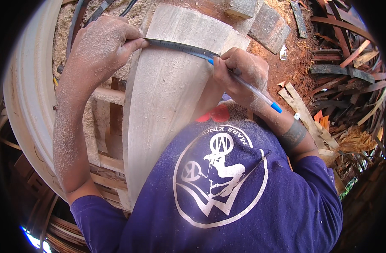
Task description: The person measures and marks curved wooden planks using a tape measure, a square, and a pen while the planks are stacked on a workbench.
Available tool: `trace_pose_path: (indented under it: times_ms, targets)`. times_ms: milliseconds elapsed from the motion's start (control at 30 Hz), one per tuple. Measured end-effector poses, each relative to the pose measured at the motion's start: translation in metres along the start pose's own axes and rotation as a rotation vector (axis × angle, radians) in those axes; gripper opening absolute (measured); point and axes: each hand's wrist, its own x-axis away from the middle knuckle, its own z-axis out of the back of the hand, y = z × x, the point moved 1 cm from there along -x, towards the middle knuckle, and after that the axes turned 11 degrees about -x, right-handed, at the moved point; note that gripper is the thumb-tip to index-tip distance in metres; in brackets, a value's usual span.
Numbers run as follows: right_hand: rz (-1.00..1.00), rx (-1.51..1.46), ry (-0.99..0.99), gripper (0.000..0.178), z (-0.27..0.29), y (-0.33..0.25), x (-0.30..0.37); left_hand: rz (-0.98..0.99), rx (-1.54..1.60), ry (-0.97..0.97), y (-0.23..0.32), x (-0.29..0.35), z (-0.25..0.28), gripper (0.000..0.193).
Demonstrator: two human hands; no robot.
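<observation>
A pale wooden board (163,101), dusted with sawdust, lies lengthwise in front of me. Across its far part stretches a narrow dark ruler (180,46) with fine marks. My left hand (106,42), coated in sawdust, pinches the ruler's left end between thumb and fingers at the board's left edge. Near the ruler's right end, my right hand (245,71) is closed round a clear ballpoint pen (256,91) with a blue tip and blue end plug. The pen's tip side points left, close to the ruler's end; the fingers hide whether they also touch the ruler.
Wooden blocks (269,29) lie beyond the board on reddish, sawdust-strewn ground. Scrap strips (349,55) pile up at the right. Long pale moulded timber (33,97) curves along the left, with a slatted wooden frame (106,162) beside the board. Dark cables (98,10) run at the far left.
</observation>
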Motion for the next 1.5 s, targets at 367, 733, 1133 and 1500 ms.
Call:
trace_pose_path:
  times_ms: [367,733,1133,1500]
  targets:
    - [-0.003,-0.018,0.002,0.019,0.000,-0.002,-0.001,0.018,0.002,-0.004,0.001,0.001,0.000,0.021]
    - [0.026,0.029,-0.013,0.023,-0.001,0.002,0.002,0.010,-0.005,0.017,0.000,0.001,-0.002,0.023]
    - [0.043,0.027,0.008,0.024,-0.001,0.000,0.001,0.015,-0.009,0.002,0.001,-0.001,0.001,0.022]
    - [-0.314,-0.357,0.054,0.016,0.051,-0.028,0.020,0.055,-0.026,0.037,0.017,0.015,0.017,0.023]
